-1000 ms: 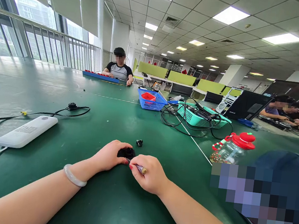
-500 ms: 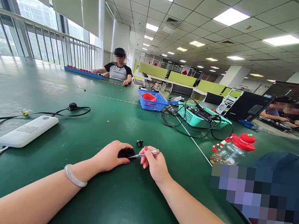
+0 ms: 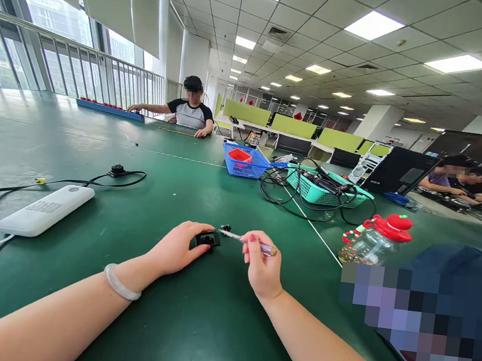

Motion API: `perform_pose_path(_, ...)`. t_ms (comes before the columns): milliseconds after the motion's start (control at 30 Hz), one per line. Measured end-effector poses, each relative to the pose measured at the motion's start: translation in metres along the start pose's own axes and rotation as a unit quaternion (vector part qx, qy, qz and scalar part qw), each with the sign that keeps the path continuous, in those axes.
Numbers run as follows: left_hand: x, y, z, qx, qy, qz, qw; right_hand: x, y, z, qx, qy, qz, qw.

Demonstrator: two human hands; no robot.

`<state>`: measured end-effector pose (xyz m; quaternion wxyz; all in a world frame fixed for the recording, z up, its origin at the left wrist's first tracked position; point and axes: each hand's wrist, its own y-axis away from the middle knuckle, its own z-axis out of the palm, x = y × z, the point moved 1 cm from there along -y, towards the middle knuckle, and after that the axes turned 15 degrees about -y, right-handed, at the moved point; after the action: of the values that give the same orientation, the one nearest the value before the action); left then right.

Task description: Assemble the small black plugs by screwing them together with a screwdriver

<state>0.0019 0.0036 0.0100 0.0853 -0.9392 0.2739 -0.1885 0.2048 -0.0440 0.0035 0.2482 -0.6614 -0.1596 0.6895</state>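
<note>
The small black block (image 3: 211, 240) lies on the green table (image 3: 188, 326), in front of the person, between the two hands. Left of the block, the left hand (image 3: 179, 250) curves around its side, fingers bent along the far edge and thumb along the near one, gripping it; that forearm slants in from the lower left, a pale bracelet (image 3: 121, 284) at the wrist. Right of the block, the right hand (image 3: 264, 265) is partly curled, pinching a screwdriver (image 3: 268, 250) by its handle, wrist raised, shaft pointing left. The tip sits near the block's far right corner, beside some little black pieces (image 3: 226, 227) just beyond it; whether it touches them I cannot tell.
</note>
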Motion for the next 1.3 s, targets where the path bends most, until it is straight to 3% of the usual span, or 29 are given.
perform_pose_path(67,0.0,0.0,-0.002,0.05,-0.006,-0.013,0.999,0.001,-0.002,-0.003,0.048,-0.002,-0.015,0.999)
perform_pose_path(167,-0.002,0.0,-0.002,0.096,-0.041,-0.043,0.994,0.006,-0.008,-0.006,0.05,0.042,0.014,0.998)
perform_pose_path(367,-0.007,0.0,0.001,0.02,-0.158,-0.064,0.985,0.024,-0.016,-0.009,0.019,0.072,0.117,0.99)
perform_pose_path(567,-0.001,0.002,-0.004,0.029,-0.194,-0.095,0.976,0.027,-0.017,-0.012,0.011,0.021,0.146,0.989)
perform_pose_path(667,0.002,0.001,-0.005,0.03,-0.153,-0.093,0.983,0.026,-0.017,-0.01,-0.004,-0.022,0.147,0.989)
perform_pose_path(867,0.005,0.003,0.002,-0.014,-0.035,0.041,0.998,0.023,-0.017,-0.008,-0.016,-0.115,0.167,0.979)
perform_pose_path(1067,0.005,0.006,0.001,-0.015,-0.057,0.023,0.998,0.026,-0.019,-0.011,0.051,-0.133,0.163,0.976)
perform_pose_path(1300,0.002,0.004,0.006,-0.037,-0.061,0.015,0.997,0.026,-0.018,-0.013,0.045,-0.127,0.152,0.979)
